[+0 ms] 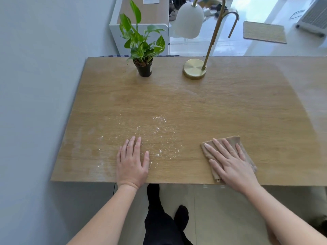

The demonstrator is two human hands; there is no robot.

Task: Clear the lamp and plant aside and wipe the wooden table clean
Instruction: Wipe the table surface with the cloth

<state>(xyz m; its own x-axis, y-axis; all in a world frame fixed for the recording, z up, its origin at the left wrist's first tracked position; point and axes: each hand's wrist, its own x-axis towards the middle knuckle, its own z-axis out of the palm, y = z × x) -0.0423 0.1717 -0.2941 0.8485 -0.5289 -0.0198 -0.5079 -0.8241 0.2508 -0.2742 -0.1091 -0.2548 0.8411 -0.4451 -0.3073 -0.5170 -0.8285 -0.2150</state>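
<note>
Home room, wooden table (194, 106) with potted plant (141, 48), brass lamp (194, 68), doormat (264, 32) on tiled floor

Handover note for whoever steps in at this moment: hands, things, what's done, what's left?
Left hand lies flat on the light wooden table, fingers straight, holding nothing. Right hand presses flat on the folded brown cloth near the front edge.
Green plant in a black pot and brass lamp with a white shade stand at the far edge.
White powdery specks lie scattered by the left hand.
Done: cloth is ready; nothing cleared.
Left: shift plant and lamp aside, wipe the table.
</note>
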